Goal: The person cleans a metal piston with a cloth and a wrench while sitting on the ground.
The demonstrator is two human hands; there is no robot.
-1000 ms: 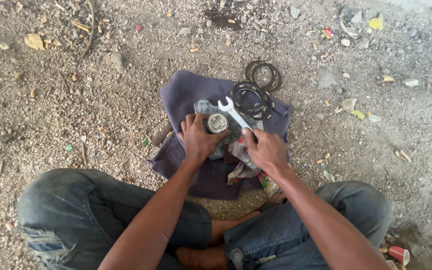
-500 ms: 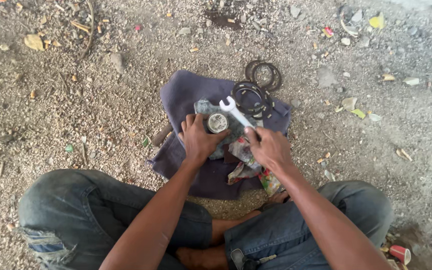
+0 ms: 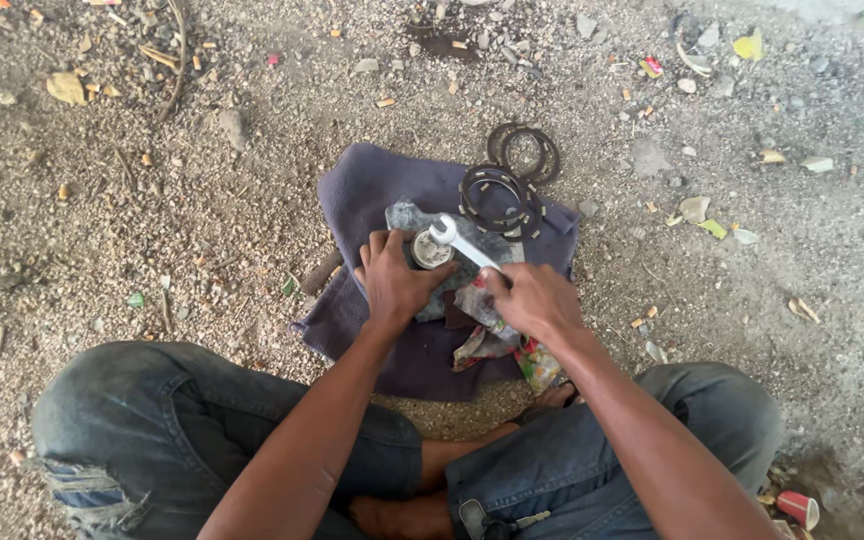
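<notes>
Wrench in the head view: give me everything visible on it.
The wrench is a slim, light silvery metal-looking spanner. Its jaw end sits at the round metal part that the left hand steadies; whether it grips a nut there is too small to tell. The shaft slants down to the right into the right hand, which hides the far end. It lies above the purple cloth.

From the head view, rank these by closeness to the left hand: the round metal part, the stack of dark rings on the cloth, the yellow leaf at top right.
1. Round metal part: against the left hand.
2. Stack of dark rings: up and right, on the purple cloth.
3. Yellow leaf: far top right, on the gravel.
</notes>
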